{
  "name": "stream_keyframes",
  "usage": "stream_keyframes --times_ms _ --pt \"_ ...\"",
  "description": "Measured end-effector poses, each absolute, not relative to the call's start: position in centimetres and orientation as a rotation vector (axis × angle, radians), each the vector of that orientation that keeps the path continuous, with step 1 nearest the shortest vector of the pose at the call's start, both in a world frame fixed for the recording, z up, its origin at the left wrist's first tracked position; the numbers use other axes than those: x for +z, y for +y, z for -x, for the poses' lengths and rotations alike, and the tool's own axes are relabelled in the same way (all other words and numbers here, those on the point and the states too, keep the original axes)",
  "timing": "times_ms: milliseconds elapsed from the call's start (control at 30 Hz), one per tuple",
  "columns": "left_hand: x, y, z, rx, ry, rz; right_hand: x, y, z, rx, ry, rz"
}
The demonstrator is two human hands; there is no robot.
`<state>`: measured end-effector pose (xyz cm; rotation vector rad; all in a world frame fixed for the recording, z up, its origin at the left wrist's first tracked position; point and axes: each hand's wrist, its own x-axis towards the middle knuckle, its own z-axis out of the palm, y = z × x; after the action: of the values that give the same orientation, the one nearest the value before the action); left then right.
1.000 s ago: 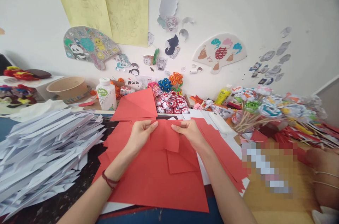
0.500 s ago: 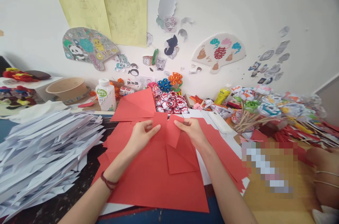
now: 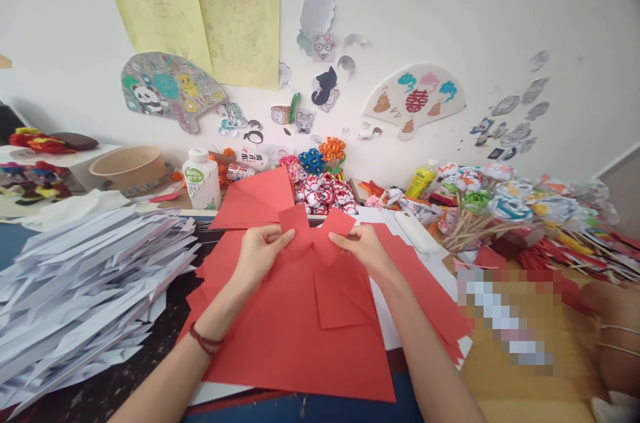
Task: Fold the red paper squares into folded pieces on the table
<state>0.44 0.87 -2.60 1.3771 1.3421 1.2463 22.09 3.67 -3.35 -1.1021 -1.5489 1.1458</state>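
Observation:
Thumb and fingers of my left hand point(image 3: 259, 255) are closed on one side of a small piece of red paper point(image 3: 295, 218). My right hand point(image 3: 369, 251) pinches the other side, its thumb on the front. A V-shaped gap parts the paper's two upper flaps; I cannot tell for sure whether they are joined lower down. Under both hands lies a large red sheet point(image 3: 295, 343) on a stack of red paper. A smaller red rectangle point(image 3: 344, 300) rests on that sheet, just below the held paper.
Left is a heap of white paper strips point(image 3: 85, 283). Behind stand a white bottle point(image 3: 201, 182) and red-and-white paper flowers point(image 3: 325, 195). Paper flowers on sticks point(image 3: 510, 208) lie at the right. Another person's arm point(image 3: 617, 336) is at the right edge, near a blurred patch.
The upper flaps of the red paper have tilted apart, widening the gap between them. Both hands have turned slightly outward and stay closed on the paper.

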Motion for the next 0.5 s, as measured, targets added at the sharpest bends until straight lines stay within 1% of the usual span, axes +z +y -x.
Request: stream_keyframes --times_ms 200,267,500 --pt "-2.3 0.8 -0.6 1.271 1.335 -1.379 -3.2 3.4 -21.6 1.281 -1.617 1.075" --pt "-2.4 1.0 -0.6 1.282 1.352 -1.446 -3.3 3.4 -21.5 1.259 -1.652 1.087" --pt "-3.4 1.5 0.0 1.112 1.538 -1.702 -2.9 3.4 -21.6 1.184 -1.598 1.116"
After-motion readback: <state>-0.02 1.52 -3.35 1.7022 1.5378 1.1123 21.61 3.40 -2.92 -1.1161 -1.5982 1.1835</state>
